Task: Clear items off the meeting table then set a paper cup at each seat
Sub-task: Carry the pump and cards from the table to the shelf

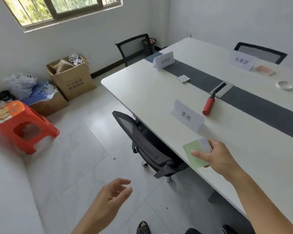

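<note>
While the left hand [114, 193] hangs over the floor nearest the camera, fingers loosely spread and holding nothing, the right hand [215, 156] reaches onto the near edge of the worktop [142, 85]. There it pinches a green card [192, 154], thumb on top, with a small white piece [205, 144] under its curled fingers; what that piece is I cannot tell. The card lies flat at the worktop's edge, just above a black mesh chair [142, 141] pushed under it.

Just beyond the card stands a folded name card [187, 115], and past that a red-handled tool [209, 104] lies on its side, its dark tip pointing at the open cable hatch [222, 89] in the grey centre strip. Farther off, a small patterned packet [183, 78] rests at the strip's edge. On the far side lie a clear glass dish [284, 85] and a pinkish packet [264, 70], with two more name cards [163, 60] toward the far end.

The clearing looks barely begun: the green card seems to be the first pick, and the tool, both packets and the dish remain to be taken off. No paper cup is in view anywhere, so the whole cup-setting stage is yet to come.
</note>
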A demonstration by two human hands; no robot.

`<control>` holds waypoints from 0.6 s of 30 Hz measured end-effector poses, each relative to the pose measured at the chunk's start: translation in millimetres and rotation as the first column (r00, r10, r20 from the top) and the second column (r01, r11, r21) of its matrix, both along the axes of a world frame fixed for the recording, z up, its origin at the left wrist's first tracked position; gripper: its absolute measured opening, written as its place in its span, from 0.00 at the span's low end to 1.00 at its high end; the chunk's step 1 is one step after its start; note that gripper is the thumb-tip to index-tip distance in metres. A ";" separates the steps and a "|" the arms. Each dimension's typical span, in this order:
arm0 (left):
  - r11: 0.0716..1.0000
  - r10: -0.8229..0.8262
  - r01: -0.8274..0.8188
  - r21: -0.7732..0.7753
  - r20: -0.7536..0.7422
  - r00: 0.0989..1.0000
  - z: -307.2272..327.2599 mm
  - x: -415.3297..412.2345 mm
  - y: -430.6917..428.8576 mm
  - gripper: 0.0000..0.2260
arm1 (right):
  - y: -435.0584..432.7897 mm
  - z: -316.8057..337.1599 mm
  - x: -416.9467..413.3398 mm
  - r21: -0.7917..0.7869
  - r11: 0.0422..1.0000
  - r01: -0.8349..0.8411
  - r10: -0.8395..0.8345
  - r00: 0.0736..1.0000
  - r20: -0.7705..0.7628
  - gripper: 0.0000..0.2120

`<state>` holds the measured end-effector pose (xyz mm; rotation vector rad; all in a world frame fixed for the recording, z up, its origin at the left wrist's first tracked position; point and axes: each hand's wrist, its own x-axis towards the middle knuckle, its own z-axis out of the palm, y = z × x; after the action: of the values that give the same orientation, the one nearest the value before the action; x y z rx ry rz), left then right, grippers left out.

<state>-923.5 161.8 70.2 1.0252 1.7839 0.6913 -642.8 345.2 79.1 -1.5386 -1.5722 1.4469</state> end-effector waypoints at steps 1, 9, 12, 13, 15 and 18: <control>0.999 -0.040 0.040 -0.001 -0.004 0.999 0.4 -7.8 19.5 0.06 | 6.6 -0.4 -2.7 -0.009 0.999 0.039 -0.039 0.999 0.006 0.07; 0.960 -0.280 0.280 0.001 0.034 0.959 -1.4 -10.1 162.7 0.05 | 60.0 -20.4 27.8 -0.063 0.956 0.288 -0.284 0.957 0.059 0.07; 0.932 -0.363 0.363 -0.010 0.030 0.931 -5.4 6.4 214.2 0.07 | 90.4 -37.3 44.9 -0.077 0.932 0.355 -0.353 0.935 0.046 0.08; 0.922 -0.387 0.387 -0.012 0.021 0.922 -5.6 12.0 231.8 0.08 | 102.1 -43.0 49.7 -0.085 0.923 0.376 -0.374 0.927 0.042 0.08; 0.899 -0.437 0.436 -0.027 -0.003 0.900 -3.4 24.0 267.0 0.09 | 126.3 -53.4 57.9 -0.110 0.904 0.412 -0.411 0.911 0.036 0.09; 0.856 -0.516 0.515 -0.048 -0.010 0.856 2.5 41.8 320.9 0.10 | 162.8 -66.0 66.5 -0.138 0.887 0.441 -0.440 0.897 0.036 0.09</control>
<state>-881.7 482.7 72.8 1.4109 1.4344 0.3005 -576.3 508.0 13.1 -1.8356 -1.0376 1.3115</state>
